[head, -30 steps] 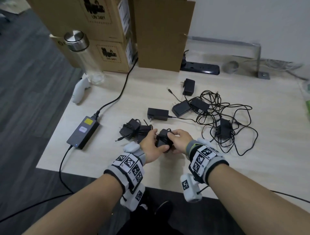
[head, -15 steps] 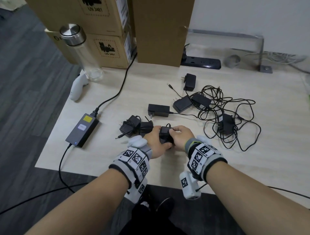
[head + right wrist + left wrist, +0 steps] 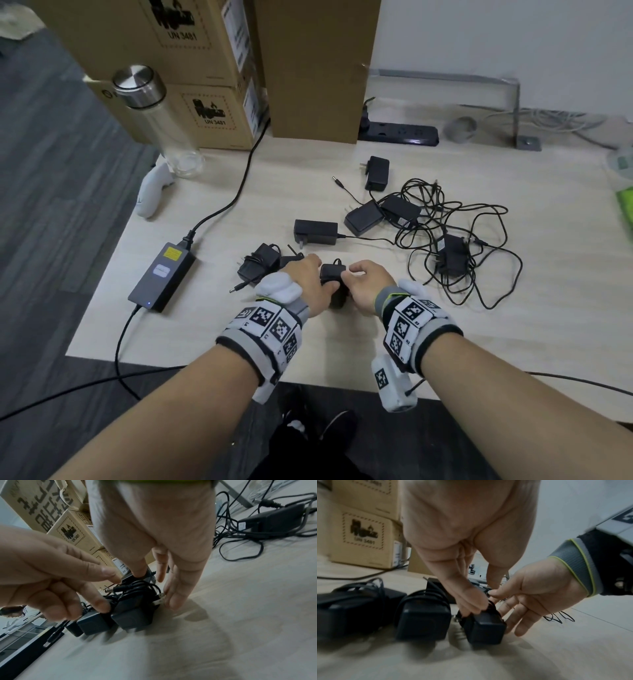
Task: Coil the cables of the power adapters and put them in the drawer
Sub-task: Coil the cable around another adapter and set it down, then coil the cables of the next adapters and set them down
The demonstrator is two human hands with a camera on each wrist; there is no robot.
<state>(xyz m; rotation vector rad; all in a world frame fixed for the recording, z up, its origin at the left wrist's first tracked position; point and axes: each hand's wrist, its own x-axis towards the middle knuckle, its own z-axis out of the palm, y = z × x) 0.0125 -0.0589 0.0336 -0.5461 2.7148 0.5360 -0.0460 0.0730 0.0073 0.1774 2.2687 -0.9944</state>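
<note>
Wood-grain desk (image 3: 513, 329) carries everything. Cardboard boxes (image 3: 191, 113) stacked at far left edge; one more box (image 3: 318, 68) upright beside them. Power brick (image 3: 163, 275) near left edge, its cord running back toward the boxes. Glass bottle (image 3: 161, 123) with steel cap stands in front of the boxes; black power strip (image 3: 400, 133) lies against the wall.

Tangle of loose cables (image 3: 455, 240) at right centre, with several uncoiled adapters in and beside it; one loose adapter (image 3: 315, 232) just left of the tangle. Two coiled adapters (image 3: 258, 265) lie side by side left of the hands.

Adapter (image 3: 485, 628) in work sits on the desk near the front edge, cable wound around its body, prongs pointing right. Left hand (image 3: 317, 287) grips its left side, fingertips on the coil. Right hand (image 3: 364, 286) pinches the top of the coil between thumb and forefinger; other fingers are straight, alongside the prongs.
</note>
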